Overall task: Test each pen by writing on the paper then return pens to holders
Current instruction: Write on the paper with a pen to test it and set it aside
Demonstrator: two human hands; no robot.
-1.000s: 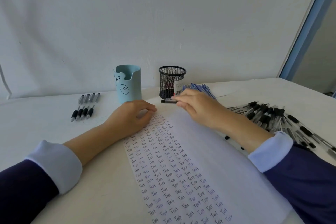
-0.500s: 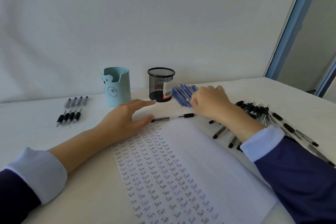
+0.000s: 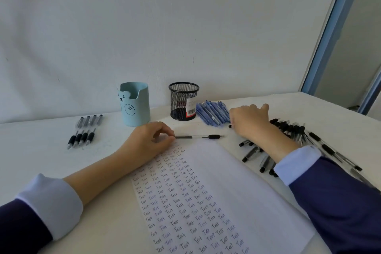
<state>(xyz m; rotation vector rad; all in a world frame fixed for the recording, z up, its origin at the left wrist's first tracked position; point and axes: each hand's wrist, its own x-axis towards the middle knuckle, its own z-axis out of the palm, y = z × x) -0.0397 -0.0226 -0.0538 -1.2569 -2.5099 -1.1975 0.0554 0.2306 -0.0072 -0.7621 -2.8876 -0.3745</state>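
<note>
Left hand (image 3: 148,142) has closed, pinching the pen (image 3: 198,136) at 12 o'clock of the paper (image 3: 237,181). Right hand (image 3: 250,121), at 2 o'clock by the black pens (image 3: 288,128), fingers curled, grip unclear.

My left hand (image 3: 148,142) is pinching one end of a pen (image 3: 198,136) lying at the top edge of the paper (image 3: 237,181); my right hand (image 3: 251,121) is resting over the black pens (image 3: 288,129) on the desk (image 3: 41,161).

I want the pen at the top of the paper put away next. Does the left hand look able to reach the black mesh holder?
Probably yes. The left hand, pinching the end of the pen, lies just in front of the mesh holder. Nothing stands between them, and the holder's top is open.
</note>
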